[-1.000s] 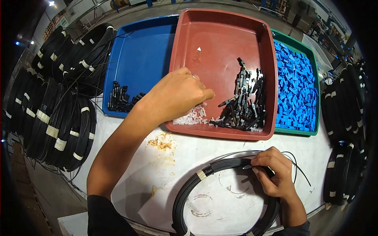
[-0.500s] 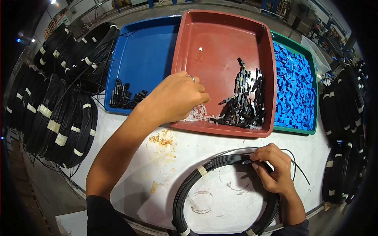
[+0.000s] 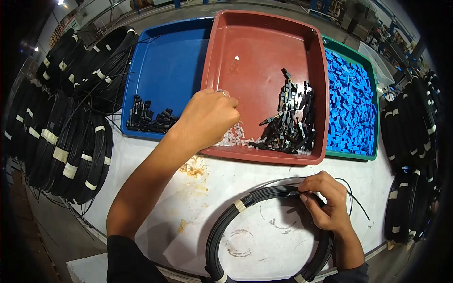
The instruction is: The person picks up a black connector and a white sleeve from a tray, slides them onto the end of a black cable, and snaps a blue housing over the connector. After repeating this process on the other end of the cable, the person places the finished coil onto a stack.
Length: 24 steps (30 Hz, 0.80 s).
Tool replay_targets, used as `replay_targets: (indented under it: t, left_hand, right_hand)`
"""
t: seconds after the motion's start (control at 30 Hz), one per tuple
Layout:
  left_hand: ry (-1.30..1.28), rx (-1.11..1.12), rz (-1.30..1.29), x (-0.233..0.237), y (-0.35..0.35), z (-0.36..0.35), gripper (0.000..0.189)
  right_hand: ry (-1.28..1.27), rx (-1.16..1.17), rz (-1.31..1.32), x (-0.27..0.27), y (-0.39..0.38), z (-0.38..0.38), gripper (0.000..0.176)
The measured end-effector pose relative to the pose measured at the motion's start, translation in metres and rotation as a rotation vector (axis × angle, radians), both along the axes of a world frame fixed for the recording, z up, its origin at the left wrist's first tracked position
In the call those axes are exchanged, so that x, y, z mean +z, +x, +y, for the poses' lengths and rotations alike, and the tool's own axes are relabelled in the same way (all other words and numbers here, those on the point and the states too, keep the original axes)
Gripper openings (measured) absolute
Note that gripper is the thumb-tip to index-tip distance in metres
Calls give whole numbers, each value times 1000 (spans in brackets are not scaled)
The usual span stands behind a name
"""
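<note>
My left hand [image 3: 207, 115] is closed over the lower left corner of the red tray [image 3: 264, 158], above small white clear pieces [image 3: 236, 137]. Whatever its fingers pinch is hidden. My right hand [image 3: 325, 195] pinches a small dark connector end at the top right of a black cable coil [image 3: 219, 226]. Light tape bands wrap the coil, which lies on the white table [image 3: 188, 250]. A pile of black connectors [image 3: 292, 122] fills the lower right of the red tray.
Left of the red tray is a blue tray [image 3: 170, 61] with black parts [image 3: 146, 115]. A green tray [image 3: 376, 118] at the right holds blue pieces [image 3: 349, 104]. Taped black coils stand at the left [image 3: 66, 146] and right [image 3: 408, 127] edges.
My left hand has shifted slightly left and down within the red tray's corner. My right hand keeps its pinch at the coil. The whole view has moved slightly.
</note>
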State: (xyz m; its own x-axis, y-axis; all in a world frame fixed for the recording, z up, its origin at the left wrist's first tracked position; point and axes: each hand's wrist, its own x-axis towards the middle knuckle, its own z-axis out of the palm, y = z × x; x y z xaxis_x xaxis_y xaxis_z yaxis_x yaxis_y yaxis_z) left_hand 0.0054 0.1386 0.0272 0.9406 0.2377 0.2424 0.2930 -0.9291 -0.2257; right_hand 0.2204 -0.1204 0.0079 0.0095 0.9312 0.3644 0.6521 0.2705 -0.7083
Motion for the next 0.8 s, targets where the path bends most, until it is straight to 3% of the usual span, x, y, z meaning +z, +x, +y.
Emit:
replay_targets:
  t: [0.5, 0.8]
  left_hand:
    - [-38, -123, -91, -15, 4, 2, 15]
    - [-47, -39, -63, -8, 7, -1, 5]
  right_hand:
    - [-2, -13, -35, 2, -1, 0, 23]
    - [14, -3, -32, 0, 0, -1, 24]
